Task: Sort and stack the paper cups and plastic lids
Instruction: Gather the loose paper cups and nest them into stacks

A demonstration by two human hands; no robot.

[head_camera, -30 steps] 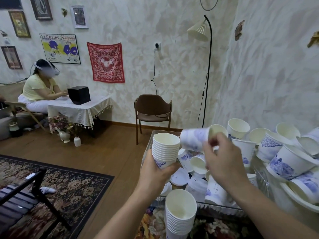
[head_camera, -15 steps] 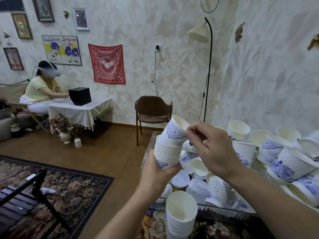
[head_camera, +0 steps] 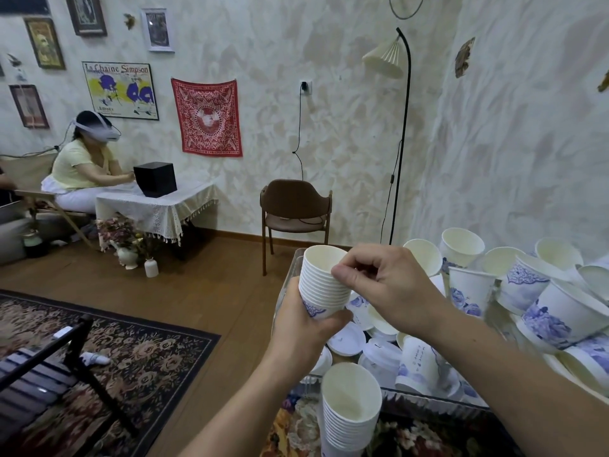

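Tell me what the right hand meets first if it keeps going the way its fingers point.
The right hand points left, fingers already touching the rim of the cup stack that the left hand grips. Pushing on, it would press into that stack first.

Home living room: patterned rug (head_camera: 108, 351), floor lamp (head_camera: 400, 133), framed pictures (head_camera: 120, 90).

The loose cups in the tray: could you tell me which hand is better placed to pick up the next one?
Probably the right hand: it only pinches the rim of the held stack and sits over the loose cups. The left hand grips the stack's base.
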